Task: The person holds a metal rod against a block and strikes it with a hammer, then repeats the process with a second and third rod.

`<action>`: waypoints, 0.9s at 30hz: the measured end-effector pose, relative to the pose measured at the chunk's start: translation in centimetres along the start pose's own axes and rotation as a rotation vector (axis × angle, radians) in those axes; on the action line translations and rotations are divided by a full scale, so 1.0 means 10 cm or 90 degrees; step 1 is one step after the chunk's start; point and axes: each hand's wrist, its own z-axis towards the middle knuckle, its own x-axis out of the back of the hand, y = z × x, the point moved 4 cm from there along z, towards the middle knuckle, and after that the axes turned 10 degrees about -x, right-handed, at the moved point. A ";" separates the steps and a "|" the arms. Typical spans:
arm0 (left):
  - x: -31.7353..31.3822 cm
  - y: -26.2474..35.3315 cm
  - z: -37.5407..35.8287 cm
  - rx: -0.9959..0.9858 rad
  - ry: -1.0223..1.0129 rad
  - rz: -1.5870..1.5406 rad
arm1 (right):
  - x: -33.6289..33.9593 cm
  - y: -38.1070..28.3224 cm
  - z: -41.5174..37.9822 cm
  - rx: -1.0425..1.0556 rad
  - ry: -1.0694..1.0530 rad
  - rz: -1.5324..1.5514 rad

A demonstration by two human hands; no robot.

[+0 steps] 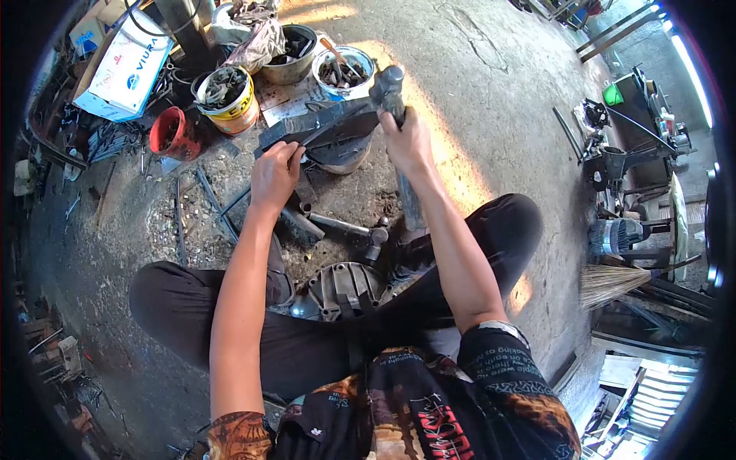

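Note:
My right hand is closed round a hammer, high up near its head, with the handle hanging down toward the floor. My left hand pinches a thin dark metal piece whose far end lies over a long dark metal block. The hammer head is just right of the block's end. Below the block is a rounded container. A second hammer lies on the floor between my legs, beside a ribbed metal casting.
Beyond my left hand stand a red bucket, a yellow bucket, a white bucket of metal bits and a blue-white box. Metal rods lie on the floor. At right are a straw broom and a cluttered rack.

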 end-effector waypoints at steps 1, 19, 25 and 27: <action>-0.03 -0.02 -0.03 0.011 -0.036 0.005 | 0.09 -0.14 -0.05 0.009 0.002 0.029; -0.02 -0.07 -0.04 0.033 0.000 -0.077 | -0.02 0.30 0.14 -0.137 -0.092 0.172; -0.03 -0.05 -0.03 0.001 0.019 -0.063 | 0.13 0.07 0.04 -0.027 -0.009 0.063; -0.04 -0.05 -0.02 -0.001 0.015 -0.058 | 0.04 0.04 0.00 -0.031 -0.018 0.015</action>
